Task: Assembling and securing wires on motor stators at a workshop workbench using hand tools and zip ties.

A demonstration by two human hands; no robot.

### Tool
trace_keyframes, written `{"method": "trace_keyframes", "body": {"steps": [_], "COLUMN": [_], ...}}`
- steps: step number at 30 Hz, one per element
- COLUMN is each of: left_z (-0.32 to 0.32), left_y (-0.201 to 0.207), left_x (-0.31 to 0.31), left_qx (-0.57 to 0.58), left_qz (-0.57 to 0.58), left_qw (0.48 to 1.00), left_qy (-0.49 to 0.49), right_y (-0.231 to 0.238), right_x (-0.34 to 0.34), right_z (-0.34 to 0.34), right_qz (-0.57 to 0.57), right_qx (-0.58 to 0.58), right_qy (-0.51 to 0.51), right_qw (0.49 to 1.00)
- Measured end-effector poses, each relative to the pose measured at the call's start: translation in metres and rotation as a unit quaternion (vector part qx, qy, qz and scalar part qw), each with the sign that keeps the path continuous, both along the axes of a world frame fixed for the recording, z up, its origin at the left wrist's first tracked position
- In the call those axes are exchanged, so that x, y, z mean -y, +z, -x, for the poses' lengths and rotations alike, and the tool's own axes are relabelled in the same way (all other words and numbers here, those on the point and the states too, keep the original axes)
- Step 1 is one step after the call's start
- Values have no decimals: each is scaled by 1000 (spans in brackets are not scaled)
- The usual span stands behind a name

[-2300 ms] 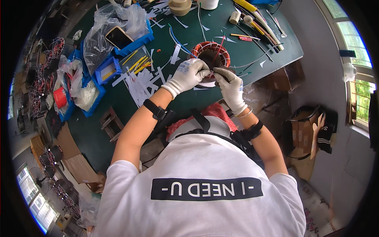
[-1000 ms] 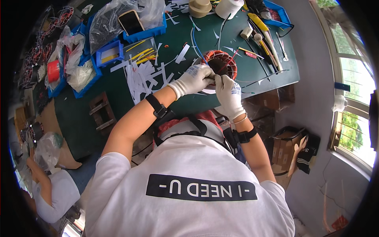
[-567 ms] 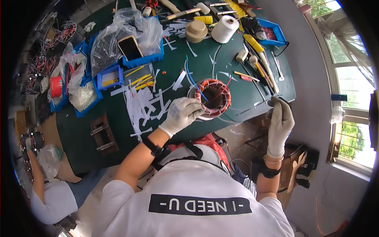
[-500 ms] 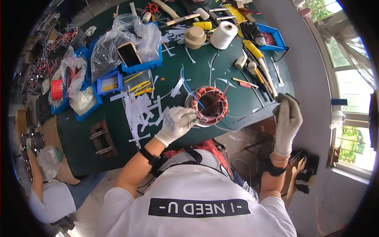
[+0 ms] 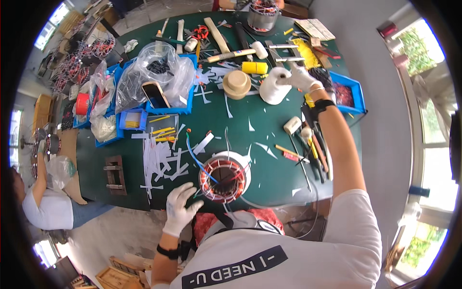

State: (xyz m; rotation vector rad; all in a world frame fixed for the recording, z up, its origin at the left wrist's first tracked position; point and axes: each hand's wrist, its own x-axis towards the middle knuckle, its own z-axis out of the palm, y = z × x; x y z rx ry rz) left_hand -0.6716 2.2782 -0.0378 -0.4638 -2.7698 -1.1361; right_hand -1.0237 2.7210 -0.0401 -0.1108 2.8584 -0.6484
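Head view: wound stator (image 5: 222, 195) stands on the tabletop (image 5: 272, 179) near its front edge. Left hand (image 5: 180, 210) just beside it, fingers parted. Right hand (image 5: 302, 78) at the white spool (image 5: 273, 90), fingers partly curled; grip cannot be determined.

The thread cone (image 5: 272, 92) looks matt, the plastic bag (image 5: 129, 87) glossy.

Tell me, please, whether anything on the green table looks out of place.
Yes: white paper strips lie in an untidy heap left of the wound ring, and a phone lies tilted at the blue bin, odd among work supplies.
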Motion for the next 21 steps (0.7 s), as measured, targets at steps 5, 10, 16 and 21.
{"method": "trace_keyframes", "body": {"steps": [5, 10, 16, 21], "left_z": [-29, 33, 263, 294], "left_y": [16, 86, 113, 86], "left_x": [8, 7, -86, -244], "left_qx": [58, 65, 137, 118], "left_qz": [124, -46, -270, -314], "left_qw": [988, 959, 953, 779], "left_qy": [76, 273, -4, -530], "right_y": [-40, -17, 104, 157], "right_x": [40, -12, -39, -54], "right_z": [1, -55, -137, -171], "right_qz": [-72, 204, 517, 643], "right_qx": [-8, -25, -72, -239], "right_qy": [-14, -119, -122, -297], "right_qw": [997, 971, 844, 664]}}
